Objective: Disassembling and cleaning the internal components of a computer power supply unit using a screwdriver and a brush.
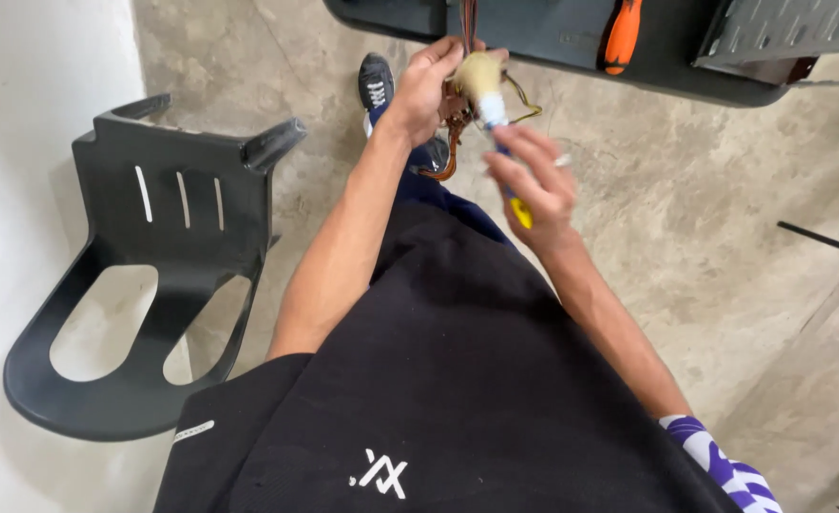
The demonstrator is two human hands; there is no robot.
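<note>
My left hand (426, 87) grips a small bundle of coloured wires and copper-brown parts (456, 119) just below the edge of a dark table (572, 38). My right hand (534, 185) holds a tool with a yellow and blue handle (517, 209). The tool's pale upper part (481, 81) reaches up into the wire bundle. Thin yellow and red wires trail out beside it. The two hands are close together, right below left.
An orange-handled screwdriver (621, 36) and a grey slotted metal piece (785, 28) lie on the table. A black plastic chair shell (153, 275) rests on the concrete floor at left by a white wall. A dark shoe (375, 84) shows under the table.
</note>
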